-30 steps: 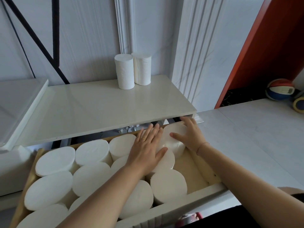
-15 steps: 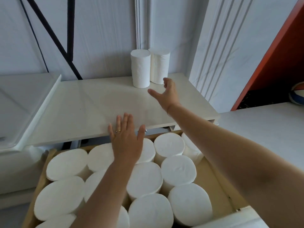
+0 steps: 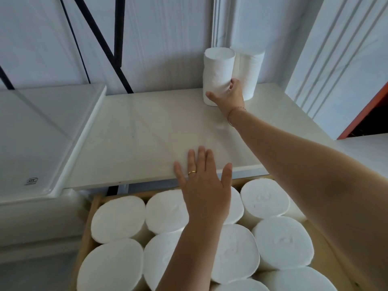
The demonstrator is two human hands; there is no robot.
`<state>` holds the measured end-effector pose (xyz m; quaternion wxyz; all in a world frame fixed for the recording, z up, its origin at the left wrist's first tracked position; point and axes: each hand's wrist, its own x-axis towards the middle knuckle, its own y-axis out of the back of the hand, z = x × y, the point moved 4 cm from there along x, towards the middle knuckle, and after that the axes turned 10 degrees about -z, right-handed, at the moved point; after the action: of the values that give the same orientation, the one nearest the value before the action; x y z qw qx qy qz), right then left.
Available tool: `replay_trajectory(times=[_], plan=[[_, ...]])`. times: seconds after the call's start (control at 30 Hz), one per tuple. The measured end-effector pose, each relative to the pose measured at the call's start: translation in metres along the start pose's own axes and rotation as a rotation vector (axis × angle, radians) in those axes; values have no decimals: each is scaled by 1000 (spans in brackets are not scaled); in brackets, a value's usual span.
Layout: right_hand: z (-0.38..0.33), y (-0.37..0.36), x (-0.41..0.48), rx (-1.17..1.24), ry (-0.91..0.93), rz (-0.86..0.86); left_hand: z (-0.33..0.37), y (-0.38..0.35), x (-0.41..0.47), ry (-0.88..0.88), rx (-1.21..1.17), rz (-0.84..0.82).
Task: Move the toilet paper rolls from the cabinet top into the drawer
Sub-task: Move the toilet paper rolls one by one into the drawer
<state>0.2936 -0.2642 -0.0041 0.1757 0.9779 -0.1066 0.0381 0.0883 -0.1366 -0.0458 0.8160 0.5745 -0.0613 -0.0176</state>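
Two white toilet paper rolls stand upright at the back of the cream cabinet top (image 3: 147,131), against the wall. My right hand (image 3: 228,97) wraps the base of the nearer, left roll (image 3: 217,70), thumb on its left side and fingers between it and the second roll (image 3: 248,68). My left hand (image 3: 202,185) hovers flat with fingers spread over the cabinet's front edge and the open wooden drawer (image 3: 92,219). Several rolls (image 3: 118,219) stand on end in the drawer, packed close together.
A white raised surface (image 3: 42,131) adjoins the cabinet top on the left. Black metal bars (image 3: 117,30) cross the wall behind. White moulded panelling (image 3: 340,59) and an orange edge (image 3: 365,112) stand to the right.
My right hand reached back from the drawer across the cabinet top and closed round the nearer roll. My left hand lifted from the drawer's rolls to the cabinet's front edge. The camera moved closer.
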Motion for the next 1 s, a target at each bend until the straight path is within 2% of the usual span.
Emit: replay_trajectory(times=[0.27, 0.47, 0.8, 1.0], plan=[[5, -9, 8, -61, 15, -43, 2, 4, -2, 1, -42, 23], [-17, -14, 21, -16, 58, -76, 2, 2, -1, 4, -27, 37], [-34, -20, 31, 36, 67, 26, 4, 3, -2, -7, -49, 64], [-32, -10, 17, 41, 103, -64, 4, 1, -2, -4, -42, 80]])
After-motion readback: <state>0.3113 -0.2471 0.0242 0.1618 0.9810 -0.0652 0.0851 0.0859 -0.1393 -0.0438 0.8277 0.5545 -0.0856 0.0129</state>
